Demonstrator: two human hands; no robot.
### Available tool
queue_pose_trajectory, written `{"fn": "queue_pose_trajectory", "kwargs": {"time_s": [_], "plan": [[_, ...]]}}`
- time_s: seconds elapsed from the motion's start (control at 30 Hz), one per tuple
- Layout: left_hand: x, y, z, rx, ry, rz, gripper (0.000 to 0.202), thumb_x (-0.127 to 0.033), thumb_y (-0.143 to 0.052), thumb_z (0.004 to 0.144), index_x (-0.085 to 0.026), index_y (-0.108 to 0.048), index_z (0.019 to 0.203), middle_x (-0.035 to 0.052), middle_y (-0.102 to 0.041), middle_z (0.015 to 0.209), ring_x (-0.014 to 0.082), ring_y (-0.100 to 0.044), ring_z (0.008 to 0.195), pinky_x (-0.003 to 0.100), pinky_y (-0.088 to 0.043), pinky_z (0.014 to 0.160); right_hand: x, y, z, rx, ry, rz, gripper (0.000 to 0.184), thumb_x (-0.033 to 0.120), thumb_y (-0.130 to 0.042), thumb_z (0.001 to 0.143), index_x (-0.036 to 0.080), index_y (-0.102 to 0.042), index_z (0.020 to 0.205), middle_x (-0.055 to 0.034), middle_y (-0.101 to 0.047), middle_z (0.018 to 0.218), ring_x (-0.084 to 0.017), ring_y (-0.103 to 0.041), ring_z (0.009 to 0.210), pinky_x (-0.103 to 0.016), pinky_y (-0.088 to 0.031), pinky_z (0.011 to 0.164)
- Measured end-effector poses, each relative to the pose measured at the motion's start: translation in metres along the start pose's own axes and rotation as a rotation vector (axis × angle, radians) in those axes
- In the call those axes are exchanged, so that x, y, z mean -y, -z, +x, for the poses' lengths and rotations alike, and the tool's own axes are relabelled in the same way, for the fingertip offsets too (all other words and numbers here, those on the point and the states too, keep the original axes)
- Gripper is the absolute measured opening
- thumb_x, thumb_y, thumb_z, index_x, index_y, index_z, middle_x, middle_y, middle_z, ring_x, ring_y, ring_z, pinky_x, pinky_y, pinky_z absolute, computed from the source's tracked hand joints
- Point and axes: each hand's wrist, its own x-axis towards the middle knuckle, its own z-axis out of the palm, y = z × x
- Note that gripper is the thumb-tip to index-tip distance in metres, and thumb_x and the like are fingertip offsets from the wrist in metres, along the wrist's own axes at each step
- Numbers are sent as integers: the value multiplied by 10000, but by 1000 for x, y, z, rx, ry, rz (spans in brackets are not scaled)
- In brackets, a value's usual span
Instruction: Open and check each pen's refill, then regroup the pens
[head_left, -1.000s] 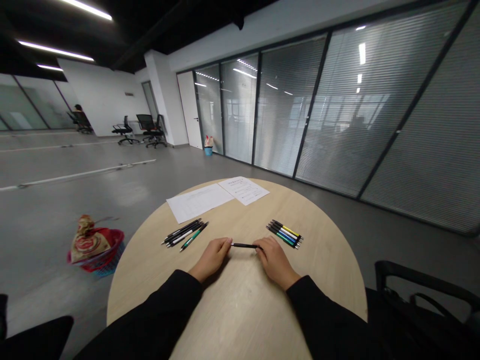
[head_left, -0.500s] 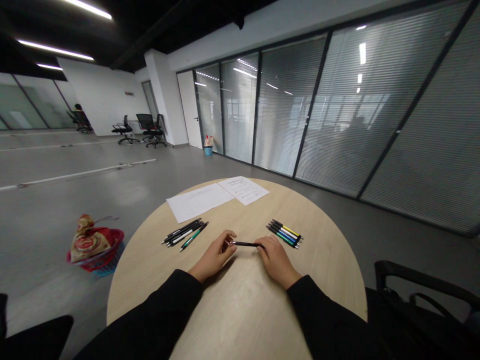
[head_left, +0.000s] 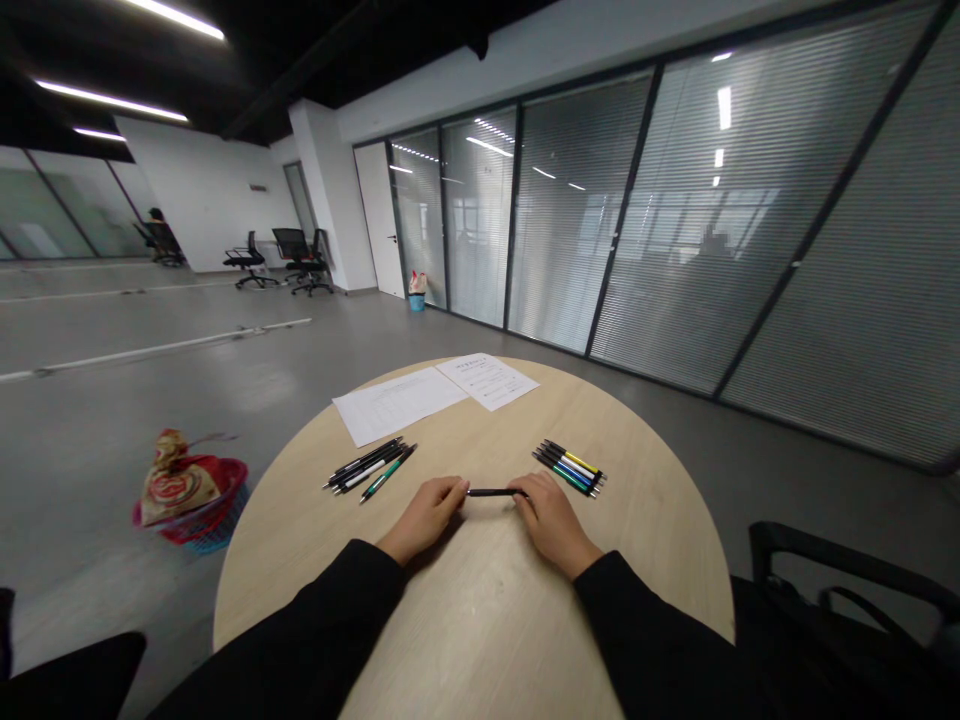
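Note:
Between my hands lies a slim black pen (head_left: 495,492), roughly level across the round light-wood table (head_left: 480,610). My left hand (head_left: 427,515) is curled, its fingertips meeting the pen's left end. My right hand (head_left: 551,520) covers the pen's right end with its fingers. Beyond my left hand is a bundle of several pens (head_left: 367,466), one of them green (head_left: 388,474). Beyond my right hand lies another group of several pens (head_left: 566,468) with coloured barrels. Two sheets of printed paper (head_left: 397,405) (head_left: 487,381) lie at the far edge of the table.
A red basket (head_left: 217,495) holding a patterned bag (head_left: 176,480) stands on the floor left of the table. A black chair (head_left: 825,570) is at the right. A seated person (head_left: 155,225) and office chairs (head_left: 247,262) are far back, beyond a glass wall (head_left: 622,220).
My left hand's fingers have closed from their spread position and now meet the pen's left end. The pen sits slightly further right than half a second ago.

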Motion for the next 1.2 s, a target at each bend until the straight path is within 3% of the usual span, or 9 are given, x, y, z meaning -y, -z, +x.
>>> {"fn": "queue_pose_trajectory", "kwargs": {"time_s": [0.3,0.5,0.6,0.73,0.93,1.2], "plan": [[-2,1,-3,14,-68,-107,304,-480,-606,862,-189,-535,917,-31,-516,738,141,-466,686,247,-376,652,1,1,0,-15,2,1,186,110,-528,929,180,-684,1003,-80,-702,963,-227,-581,942,-368,-453,876],[0,1,-1,62,30,-98,519,-604,-366,946,-184,-520,683,-16,-495,617,145,-446,598,264,-358,589,1,2,0,-5,-7,0,182,101,-537,924,170,-684,1005,-79,-704,973,-224,-578,939,-365,-449,888],[0,1,0,75,37,-82,553,-614,-348,947,-189,-477,617,-24,-448,577,135,-398,566,263,-320,563,0,1,0,0,-10,5,181,105,-537,926,172,-685,1007,-78,-704,979,-224,-577,944,-367,-449,890],[0,1,-1,48,22,-79,496,-591,-427,925,-195,-440,628,-36,-427,577,128,-385,563,255,-307,558,-2,0,-1,-7,-4,16,191,111,-531,929,183,-682,1022,-75,-701,982,-226,-581,954,-373,-449,893],[-1,2,-2,21,-40,-98,341,-521,-570,878,-182,-547,858,-17,-543,718,146,-482,666,246,-377,621,0,1,-1,-7,-4,2,188,113,-527,930,177,-684,1012,-79,-700,973,-229,-578,952,-374,-447,893],[2,0,1,42,40,-70,544,-613,-372,939,-187,-478,618,-29,-445,567,131,-392,551,265,-311,557,2,2,0,10,9,-12,186,124,-530,939,175,-688,1024,-81,-703,980,-227,-577,951,-381,-444,906]]}}
